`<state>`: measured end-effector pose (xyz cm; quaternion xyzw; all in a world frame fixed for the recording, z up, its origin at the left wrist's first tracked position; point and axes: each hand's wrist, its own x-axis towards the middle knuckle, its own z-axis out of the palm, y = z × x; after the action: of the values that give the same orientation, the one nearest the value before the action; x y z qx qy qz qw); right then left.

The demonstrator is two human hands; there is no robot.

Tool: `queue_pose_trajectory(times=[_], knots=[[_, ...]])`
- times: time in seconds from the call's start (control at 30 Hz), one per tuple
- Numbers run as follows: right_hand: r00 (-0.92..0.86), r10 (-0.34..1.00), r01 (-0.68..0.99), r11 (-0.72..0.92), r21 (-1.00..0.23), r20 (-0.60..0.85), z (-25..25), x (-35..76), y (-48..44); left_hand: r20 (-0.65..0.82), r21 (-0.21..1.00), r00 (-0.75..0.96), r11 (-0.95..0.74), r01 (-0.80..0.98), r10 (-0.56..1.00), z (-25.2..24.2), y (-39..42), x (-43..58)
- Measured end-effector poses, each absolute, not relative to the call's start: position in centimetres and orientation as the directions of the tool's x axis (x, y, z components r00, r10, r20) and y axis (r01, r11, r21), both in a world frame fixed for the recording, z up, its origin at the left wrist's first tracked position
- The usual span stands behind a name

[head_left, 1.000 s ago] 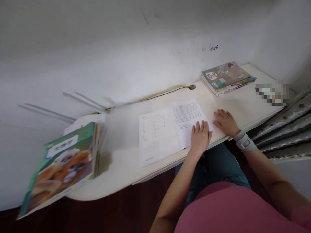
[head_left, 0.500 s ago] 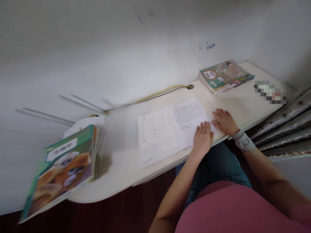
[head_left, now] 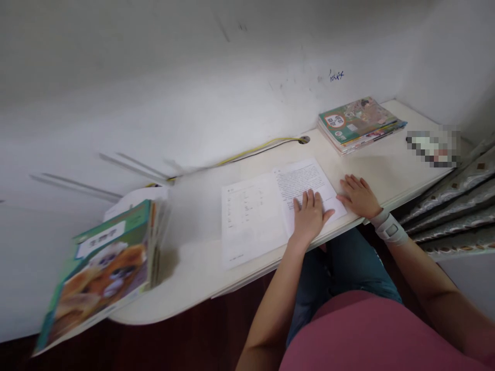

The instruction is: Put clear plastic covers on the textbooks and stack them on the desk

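Two printed sheets lie side by side on the white desk. The left sheet carries sparse columns of text, while the right sheet has a dense block of print at its top. My left hand rests palm down on the lower part of the right sheet, fingers apart, covering some of its text. Beside that sheet's right edge, my right hand lies flat with its fingers stretched out. A pale band is round my right wrist.
A stack of books stands at the back right, near a pixelated object. More books stand at the desk's left end. A yellow cable runs along the wall to a hole. Patterned curtain-like fabric hangs at right.
My left hand has slid left across the right sheet, away from my right hand, and its fingers have spread. My right hand has stayed in place.
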<state>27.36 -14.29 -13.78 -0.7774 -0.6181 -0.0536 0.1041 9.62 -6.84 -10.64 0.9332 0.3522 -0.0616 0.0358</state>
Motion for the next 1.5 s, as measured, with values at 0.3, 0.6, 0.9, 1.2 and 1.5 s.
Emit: queue_pose_trajectory(times=[0.3, 0.6, 0.9, 1.2, 1.5], knots=[[0.239, 0.956, 0.969, -0.221, -0.114, 0.171, -13.7, 27.6, -14.2, -0.115, 0.048, 0.772, -0.772, 0.633, 0.626, -11.0, -7.0, 9.5], [0.243, 0.958, 0.967, -0.226, -0.121, 0.152, -13.6, 27.5, -14.2, -0.134, 0.1, 0.782, -0.777, 0.622, 0.609, -10.7, -6.6, 10.2], [0.23, 0.965, 0.971, -0.218, -0.1, 0.13, -13.5, 27.8, -14.2, -0.135, 0.117, 0.825, -0.818, 0.563, 0.548, -10.6, -6.5, 9.9], [0.213, 0.969, 0.974, -0.202, -0.098, 0.122, -13.2, 27.9, -14.4, -0.158, 0.169, 0.886, -0.872, 0.459, 0.436, -9.9, -5.1, 10.1], [0.137, 0.99, 0.982, -0.133, -0.135, 0.024, -12.0, 30.3, -12.6, -0.256, 0.073, 0.803, -0.817, 0.572, 0.539, -9.1, -1.8, 10.3]])
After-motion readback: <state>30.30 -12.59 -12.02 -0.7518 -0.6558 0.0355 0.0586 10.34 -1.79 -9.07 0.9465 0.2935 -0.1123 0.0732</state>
